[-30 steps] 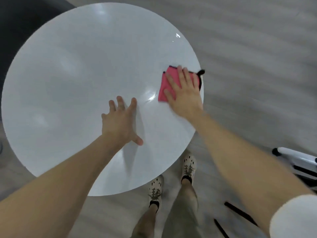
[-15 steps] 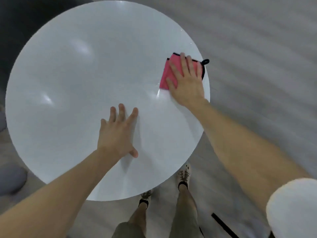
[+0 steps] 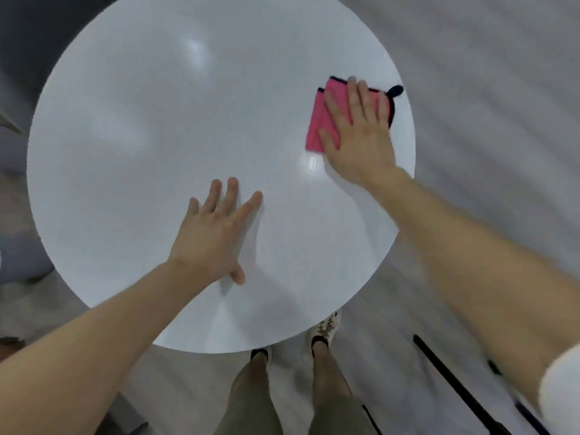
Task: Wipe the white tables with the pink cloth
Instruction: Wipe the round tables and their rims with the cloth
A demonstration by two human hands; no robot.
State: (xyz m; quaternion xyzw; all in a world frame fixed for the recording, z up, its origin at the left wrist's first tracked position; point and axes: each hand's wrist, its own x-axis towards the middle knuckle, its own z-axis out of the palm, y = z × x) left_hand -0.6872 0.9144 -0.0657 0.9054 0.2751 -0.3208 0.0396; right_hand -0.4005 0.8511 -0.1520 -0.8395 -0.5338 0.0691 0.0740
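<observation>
A round white table fills most of the head view. The folded pink cloth, edged in black with a small black loop, lies near the table's right rim. My right hand presses flat on the cloth with straight fingers and covers most of it. My left hand rests palm down on the bare tabletop nearer to me, fingers spread, holding nothing.
My feet stand on the grey wood floor just below the table's near edge. Thin black bars lie on the floor at lower right. Dark, blurred shapes sit past the table's left rim.
My right hand slid the pink cloth farther away along the right rim, then held near there. My left hand stayed planted on the tabletop. The camera moved closer over the table.
</observation>
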